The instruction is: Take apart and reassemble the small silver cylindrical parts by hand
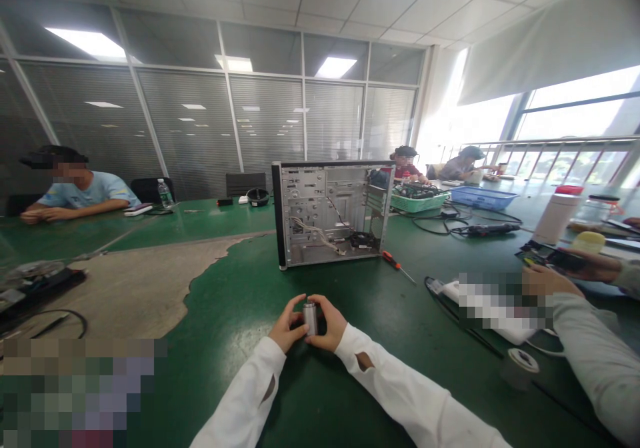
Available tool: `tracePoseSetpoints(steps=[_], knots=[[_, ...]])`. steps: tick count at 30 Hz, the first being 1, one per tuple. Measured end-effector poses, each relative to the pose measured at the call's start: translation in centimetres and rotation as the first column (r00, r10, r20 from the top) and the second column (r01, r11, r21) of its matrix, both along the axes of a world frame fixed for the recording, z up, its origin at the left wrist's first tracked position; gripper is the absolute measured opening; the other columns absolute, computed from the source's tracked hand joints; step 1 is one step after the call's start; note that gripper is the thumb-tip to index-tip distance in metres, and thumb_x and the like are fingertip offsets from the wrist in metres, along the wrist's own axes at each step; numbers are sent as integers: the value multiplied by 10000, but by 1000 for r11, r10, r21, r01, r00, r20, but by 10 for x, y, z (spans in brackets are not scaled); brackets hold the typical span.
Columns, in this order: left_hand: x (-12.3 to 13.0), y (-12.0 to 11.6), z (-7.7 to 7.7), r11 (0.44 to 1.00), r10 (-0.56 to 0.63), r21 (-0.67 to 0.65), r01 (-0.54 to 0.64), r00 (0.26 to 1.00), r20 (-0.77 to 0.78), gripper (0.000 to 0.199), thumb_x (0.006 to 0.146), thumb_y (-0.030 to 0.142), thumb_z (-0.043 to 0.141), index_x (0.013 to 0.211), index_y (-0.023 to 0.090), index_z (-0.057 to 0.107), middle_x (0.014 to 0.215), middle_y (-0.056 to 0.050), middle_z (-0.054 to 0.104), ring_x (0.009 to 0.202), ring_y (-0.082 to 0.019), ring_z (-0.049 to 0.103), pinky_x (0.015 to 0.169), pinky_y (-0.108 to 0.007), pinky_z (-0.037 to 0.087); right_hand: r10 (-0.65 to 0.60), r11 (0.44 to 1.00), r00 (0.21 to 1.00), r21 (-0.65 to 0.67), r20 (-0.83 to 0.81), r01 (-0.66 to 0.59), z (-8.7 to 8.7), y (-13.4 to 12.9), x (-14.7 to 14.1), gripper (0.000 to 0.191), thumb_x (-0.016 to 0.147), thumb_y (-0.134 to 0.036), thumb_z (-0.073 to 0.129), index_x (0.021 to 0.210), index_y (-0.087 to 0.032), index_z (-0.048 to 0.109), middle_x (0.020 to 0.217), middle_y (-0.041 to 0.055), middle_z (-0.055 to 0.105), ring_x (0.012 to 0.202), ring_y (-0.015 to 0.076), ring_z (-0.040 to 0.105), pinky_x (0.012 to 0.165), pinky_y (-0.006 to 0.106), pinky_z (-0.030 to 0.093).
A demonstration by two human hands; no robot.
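Metal cylinder (310, 319) held upright, pinched between left hand (287, 326) and right hand (330, 325), in front of open case (305, 211), contact with green table (395, 338) not discernible, screwdriver (392, 261) laid just beside case on table

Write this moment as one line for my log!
left hand: holding metal cylinder | right hand: holding metal cylinder | computer case: side open, beyond hands | screwdriver: on table beside case

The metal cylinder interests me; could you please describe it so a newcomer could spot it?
On the green table, find the open computer case. Just nearer the camera, the left hand and right hand, in white sleeves, hold the metal cylinder upright. It is short and silver, unlike the slim screwdriver with its red handle.
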State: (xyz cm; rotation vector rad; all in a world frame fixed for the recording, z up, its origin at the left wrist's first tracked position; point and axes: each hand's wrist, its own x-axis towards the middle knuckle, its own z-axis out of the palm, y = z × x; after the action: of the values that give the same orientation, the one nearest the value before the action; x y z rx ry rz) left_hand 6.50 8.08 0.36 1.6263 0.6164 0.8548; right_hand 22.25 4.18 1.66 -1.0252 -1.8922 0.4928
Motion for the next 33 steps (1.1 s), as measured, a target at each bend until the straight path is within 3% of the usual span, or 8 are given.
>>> tracePoseSetpoints(steps=[5,10,21,28,31,33], knots=[[-1,5,-4,999,15,-33,-15,1000,-9,721,622,378,574,1209,171,211,679,5,560,652,-144,550,648,-277,395,-13,993,997,-116,-81,4,-2,2,0,673,485,-284,678,1059,-211,334,995,41,470,891,182,480,675,290,424],[-2,7,-6,996,33,-80,-35,999,-15,744,600,411,589,1207,190,221,676,11,559,668,-152,554,660,-285,390,3,974,983,-220,-185,-45,-10,7,-1,639,492,-299,683,1025,-224,338,962,30,484,839,169,495,557,238,408],[0,5,-6,984,97,-151,-92,995,24,680,592,415,610,1163,190,317,638,18,538,701,-171,548,685,-296,371,24,927,923,-337,-385,-165,-18,15,-2,588,486,-301,706,977,-200,399,887,24,503,748,146,493,527,220,361],[0,3,-2,986,91,-146,-77,992,92,700,580,418,616,1158,174,307,717,-8,558,696,-148,541,695,-293,372,-52,902,738,-349,-672,-255,-22,23,-2,505,435,-272,737,853,-183,468,821,8,541,754,146,524,699,291,387],[-1,0,2,993,117,-27,-117,993,18,672,579,383,624,1148,179,329,822,-45,556,802,-181,535,710,-309,374,-121,876,659,-392,-742,-280,-22,27,0,497,410,-248,749,826,-168,488,755,-2,562,708,131,534,631,246,398],[0,-3,4,984,167,74,-162,984,-66,645,571,342,636,1133,191,356,916,-70,546,898,-211,509,717,-319,371,-192,826,585,-451,-788,-337,-19,26,0,484,423,-267,743,829,-162,501,708,-8,572,640,116,537,530,205,385]])
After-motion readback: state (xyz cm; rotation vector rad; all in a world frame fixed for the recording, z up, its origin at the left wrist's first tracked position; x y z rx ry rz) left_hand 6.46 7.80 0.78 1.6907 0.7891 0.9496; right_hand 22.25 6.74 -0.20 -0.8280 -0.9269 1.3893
